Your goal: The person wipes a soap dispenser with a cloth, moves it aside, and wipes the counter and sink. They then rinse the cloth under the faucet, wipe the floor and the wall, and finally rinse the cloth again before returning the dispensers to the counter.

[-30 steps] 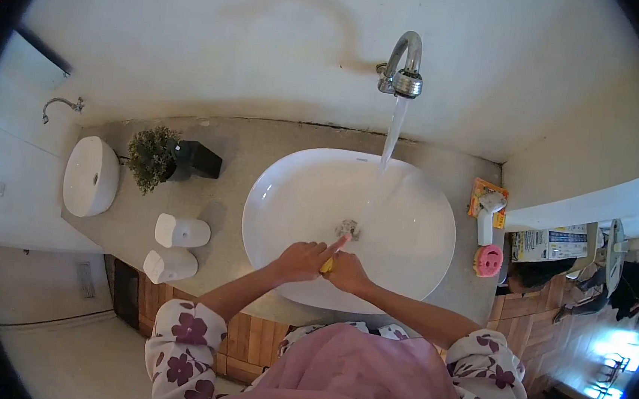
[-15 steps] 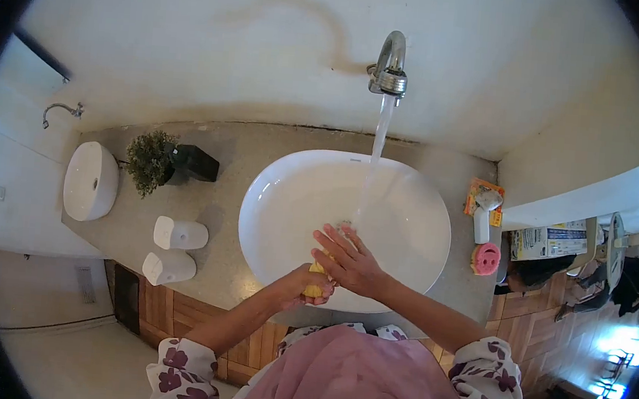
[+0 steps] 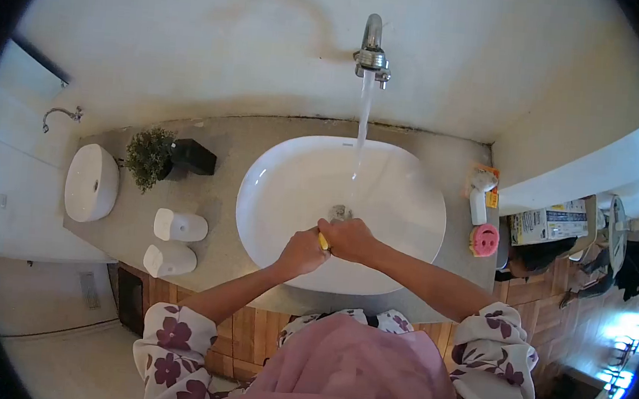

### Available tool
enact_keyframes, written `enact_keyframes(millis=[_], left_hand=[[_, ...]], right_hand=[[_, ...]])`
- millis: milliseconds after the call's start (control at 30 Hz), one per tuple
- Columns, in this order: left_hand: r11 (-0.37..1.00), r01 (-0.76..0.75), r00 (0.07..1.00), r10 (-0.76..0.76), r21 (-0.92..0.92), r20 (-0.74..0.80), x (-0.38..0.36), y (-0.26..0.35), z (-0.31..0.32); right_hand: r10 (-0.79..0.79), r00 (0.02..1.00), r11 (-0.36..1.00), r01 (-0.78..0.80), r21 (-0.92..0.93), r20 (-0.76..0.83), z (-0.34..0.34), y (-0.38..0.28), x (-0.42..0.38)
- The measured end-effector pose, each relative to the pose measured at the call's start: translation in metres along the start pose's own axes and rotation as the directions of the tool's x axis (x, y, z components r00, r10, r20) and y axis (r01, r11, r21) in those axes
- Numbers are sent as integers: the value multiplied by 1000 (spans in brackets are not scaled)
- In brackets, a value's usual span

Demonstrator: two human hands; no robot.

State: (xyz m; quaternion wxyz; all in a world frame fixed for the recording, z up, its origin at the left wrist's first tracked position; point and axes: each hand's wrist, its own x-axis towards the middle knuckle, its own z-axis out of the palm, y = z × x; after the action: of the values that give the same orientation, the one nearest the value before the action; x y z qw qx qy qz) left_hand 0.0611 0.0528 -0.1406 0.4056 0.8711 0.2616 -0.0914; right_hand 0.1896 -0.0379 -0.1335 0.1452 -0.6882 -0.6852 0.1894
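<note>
Over the near half of the white oval basin [image 3: 417, 200], my two hands meet with their fingers closed. My left hand [image 3: 303, 254] and my right hand [image 3: 351, 241] both grip a yellow sponge [image 3: 323, 241]. Only a small strip of it shows between the fists; the rest is hidden by my fingers. Just beyond the hands lies the drain [image 3: 340, 212]. Water [image 3: 365, 105] runs from the wall tap [image 3: 372, 42] into the basin, falling behind the drain and clear of my hands.
On the counter [image 3: 234, 136], a potted plant [image 3: 148, 157], a black box [image 3: 194, 157] and two white containers [image 3: 182, 226] stand left. A pink smiley sponge [image 3: 484, 240] and a white bottle [image 3: 478, 204] lie right. Another basin [image 3: 92, 182] is far left. A person [image 3: 614, 271] is at far right.
My right hand, earlier spread with fingers stretched out, has closed around the yellow sponge beside my left. Both hands have moved slightly away from me. The view has shifted a little.
</note>
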Motion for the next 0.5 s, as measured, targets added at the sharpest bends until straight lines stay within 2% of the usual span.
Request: enact_keyframes(millis=[67,100,167,233,267,333,433,500], left_hand=[[998,-16,999,18,55,-35,1,-2,7],[994,10,1000,-9,109,-10,0,0,8],[986,39,999,-42,161,14,-2,1,10],[958,-92,995,77,270,65,-7,1,12],[959,-91,995,77,269,64,-8,-1,13],[944,-171,983,144,282,116,-9,-6,18],[937,-254,967,238,240,96,-12,-14,23],[940,-257,966,247,224,74,-14,-16,27]], right_hand=[[155,988,980,-154,124,4,20,2,-5],[159,987,980,-158,124,3,27,1,-8],[277,960,929,-256,269,-45,41,0,-15],[328,944,901,-306,306,-25,47,-6,-23],[381,924,870,-357,341,-6,50,-8,-27],[403,915,840,-370,396,-1,59,-10,-33],[439,898,793,-376,479,-22,70,-13,-40],[450,892,782,-366,505,-51,72,-13,-40]])
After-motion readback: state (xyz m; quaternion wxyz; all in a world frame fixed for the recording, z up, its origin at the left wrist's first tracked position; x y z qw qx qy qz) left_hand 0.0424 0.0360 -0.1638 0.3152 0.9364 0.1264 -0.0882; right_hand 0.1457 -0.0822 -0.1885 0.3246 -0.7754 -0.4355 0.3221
